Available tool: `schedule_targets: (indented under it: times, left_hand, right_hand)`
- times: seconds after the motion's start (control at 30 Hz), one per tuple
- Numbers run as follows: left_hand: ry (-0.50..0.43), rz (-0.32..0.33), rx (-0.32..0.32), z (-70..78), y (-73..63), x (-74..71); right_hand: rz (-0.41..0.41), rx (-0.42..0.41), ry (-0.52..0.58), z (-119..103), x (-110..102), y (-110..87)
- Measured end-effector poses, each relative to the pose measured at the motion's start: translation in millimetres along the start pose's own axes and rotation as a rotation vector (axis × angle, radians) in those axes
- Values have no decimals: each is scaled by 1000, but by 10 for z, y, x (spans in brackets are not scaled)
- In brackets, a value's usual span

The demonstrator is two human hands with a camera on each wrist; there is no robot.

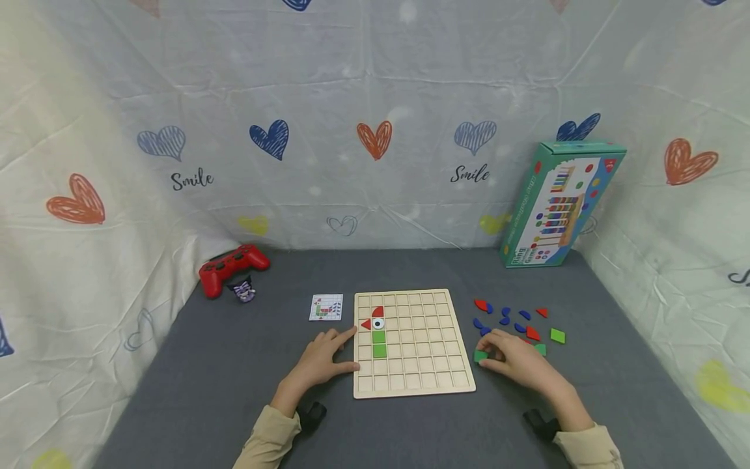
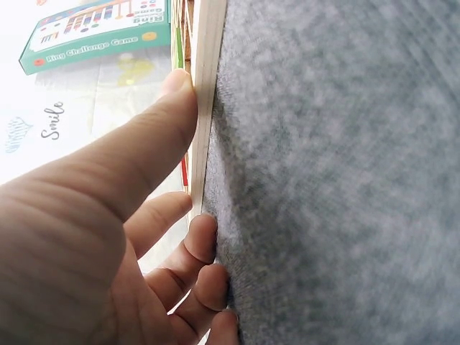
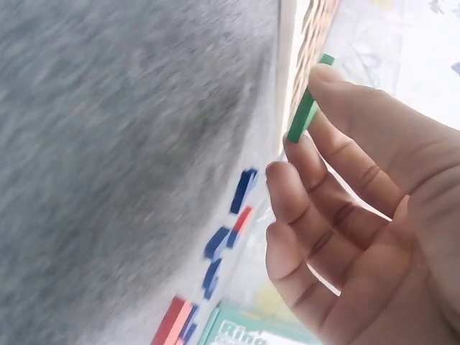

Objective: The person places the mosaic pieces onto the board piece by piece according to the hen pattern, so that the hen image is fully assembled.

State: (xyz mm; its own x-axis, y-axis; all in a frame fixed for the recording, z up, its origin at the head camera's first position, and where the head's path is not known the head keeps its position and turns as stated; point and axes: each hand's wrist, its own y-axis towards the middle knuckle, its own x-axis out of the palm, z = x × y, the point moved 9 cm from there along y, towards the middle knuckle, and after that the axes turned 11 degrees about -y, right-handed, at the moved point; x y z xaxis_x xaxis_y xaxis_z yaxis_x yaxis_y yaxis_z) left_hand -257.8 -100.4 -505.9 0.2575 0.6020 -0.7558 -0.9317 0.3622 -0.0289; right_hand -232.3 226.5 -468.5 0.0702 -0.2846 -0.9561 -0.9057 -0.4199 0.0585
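Note:
A wooden grid board point(image 1: 416, 345) lies on the table. Down its left side run a red curved tile point(image 1: 377, 311), a red triangle point(image 1: 366, 324), a white eye tile point(image 1: 377, 323) and two green squares point(image 1: 379, 344). Thumb and forefinger of my left hand point(image 1: 321, 358) rest outstretched against the board's left edge; the other fingers bend loosely on the cloth. Just past the right edge, my right hand point(image 1: 512, 355) pinches a green square tile point(image 3: 305, 111) between thumb and fingers, raised off the cloth in the right wrist view.
Several blue pieces point(image 1: 505, 316), red pieces point(image 1: 532, 333) and a green tile point(image 1: 557, 335) lie scattered right of the board. A pattern card point(image 1: 325, 307) lies to its left. Farther back are a red game controller point(image 1: 233, 266), a small purple figure point(image 1: 243, 290) and an upright green box point(image 1: 562, 205).

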Motion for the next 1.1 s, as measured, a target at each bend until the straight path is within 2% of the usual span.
schedule_targets:
  times: [0.33,0.6,0.93,1.1]
  left_hand:
    - [-4,-2,11,6,-4,-2]
    - [-3,-1,18,7,-3,5]
    - [-7,-1,20,23,-10,-12]
    - [-3,-3,20,18,-13,-6]
  right_hand:
    - [31,-41,21,-238,3,160]
    - [45,-94,78,-441,24,269]
    - [23,-134,78,-726,96,399]
    - [37,-158,44,-860,115,454]
